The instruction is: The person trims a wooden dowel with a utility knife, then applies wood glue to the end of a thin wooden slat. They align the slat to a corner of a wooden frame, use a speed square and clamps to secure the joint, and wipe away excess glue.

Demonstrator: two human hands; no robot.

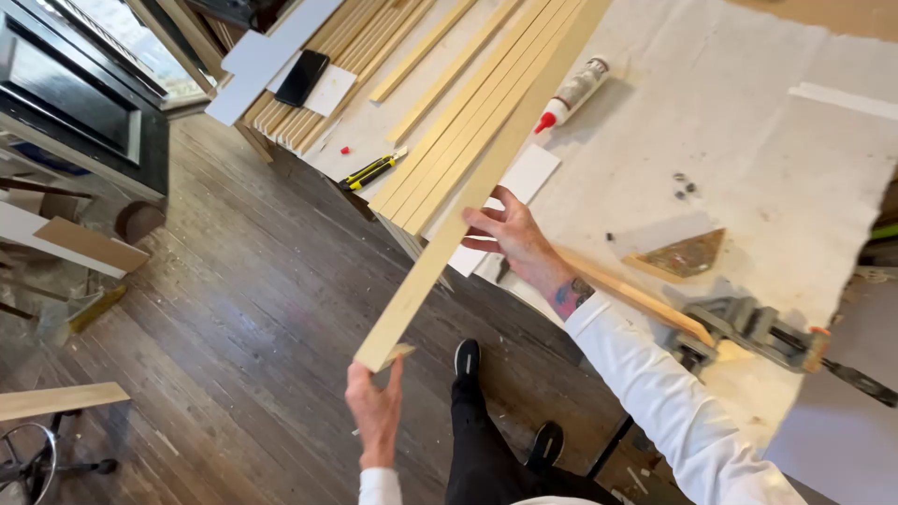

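1. The near end of the long wooden strip (468, 187) is pinched between thumb and fingers of the left hand (374, 407), out past the table (748, 140) edge.
2. Mid-strip, the right hand (510, 234) lies half-open, fingers over its edge.
3. Sag or a slip could be caused by this light hold.
4. The glue bottle (572, 93), right of the strip, could be knocked by a swing.

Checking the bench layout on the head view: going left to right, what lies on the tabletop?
Black phone → yellow-and-black utility knife → glue tube with red nozzle → small dark screws → triangular wooden piece → metal clamp.
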